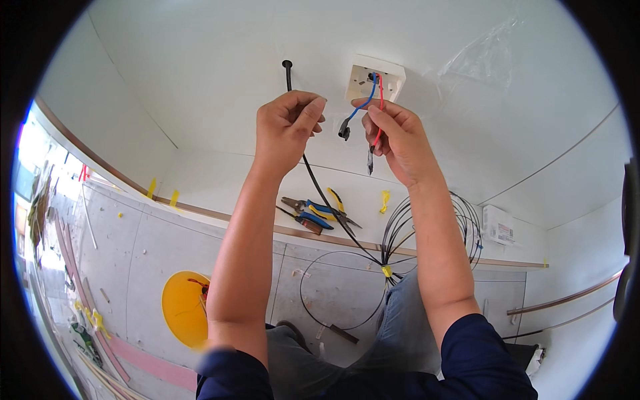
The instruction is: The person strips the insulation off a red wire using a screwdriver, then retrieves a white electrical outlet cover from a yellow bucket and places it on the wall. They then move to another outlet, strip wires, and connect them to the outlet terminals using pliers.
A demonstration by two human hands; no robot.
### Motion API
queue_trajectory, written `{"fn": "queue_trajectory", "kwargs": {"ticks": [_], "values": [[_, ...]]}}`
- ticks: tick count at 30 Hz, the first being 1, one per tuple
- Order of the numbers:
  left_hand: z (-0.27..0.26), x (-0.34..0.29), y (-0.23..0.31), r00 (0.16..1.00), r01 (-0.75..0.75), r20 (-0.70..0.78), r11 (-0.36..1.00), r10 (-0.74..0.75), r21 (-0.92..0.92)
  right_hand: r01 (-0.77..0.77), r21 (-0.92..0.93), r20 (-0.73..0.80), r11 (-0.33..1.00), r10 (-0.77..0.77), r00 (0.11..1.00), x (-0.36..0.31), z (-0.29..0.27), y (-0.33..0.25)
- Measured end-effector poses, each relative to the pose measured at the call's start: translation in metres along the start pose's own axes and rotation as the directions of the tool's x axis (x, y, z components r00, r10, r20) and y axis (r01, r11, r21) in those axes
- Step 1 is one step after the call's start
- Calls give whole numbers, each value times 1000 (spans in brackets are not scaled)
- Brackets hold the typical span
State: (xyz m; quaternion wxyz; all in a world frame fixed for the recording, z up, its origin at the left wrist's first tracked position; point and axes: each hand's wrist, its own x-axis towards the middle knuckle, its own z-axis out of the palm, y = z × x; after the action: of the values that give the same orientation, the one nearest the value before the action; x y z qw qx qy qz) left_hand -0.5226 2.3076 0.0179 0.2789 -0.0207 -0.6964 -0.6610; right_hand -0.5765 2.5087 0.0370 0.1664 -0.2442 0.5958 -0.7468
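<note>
A white square electrical box (394, 81) is fixed on the white panel, with a red wire and a blue wire (364, 104) coming out of it. My right hand (399, 137) pinches the red wire (377, 139), whose dark-wrapped end hangs below the fingers. The blue wire curves off to the left and ends in a black piece (344, 129), apart from both hands. To the left of it my left hand (288, 131) is raised with thumb and fingers pressed together; what they hold, if anything, is hidden. A black cable (313, 179) passes behind this hand from a hole above.
On the white ledge lie wire strippers (293, 204), yellow-and-blue pliers (333, 213), a yellow tie (385, 201) and a white carton (498, 225). A coil of black cable (469, 227) hangs over the ledge edge. A yellow hard hat (179, 308) rests on the floor.
</note>
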Motion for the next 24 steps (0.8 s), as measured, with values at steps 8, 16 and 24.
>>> {"fn": "queue_trajectory", "kwargs": {"ticks": [8,16,24], "values": [[16,1,14,949,252,214,965,-231,-76,-37,83,-75,996,44,996,5,-6,7],[29,2,18,867,429,313,900,-388,-74,59,69,-208,996,-44,977,19,-4,6],[40,1,10,824,501,381,854,-419,-143,26,14,-256,1000,-21,966,24,7,3]]}}
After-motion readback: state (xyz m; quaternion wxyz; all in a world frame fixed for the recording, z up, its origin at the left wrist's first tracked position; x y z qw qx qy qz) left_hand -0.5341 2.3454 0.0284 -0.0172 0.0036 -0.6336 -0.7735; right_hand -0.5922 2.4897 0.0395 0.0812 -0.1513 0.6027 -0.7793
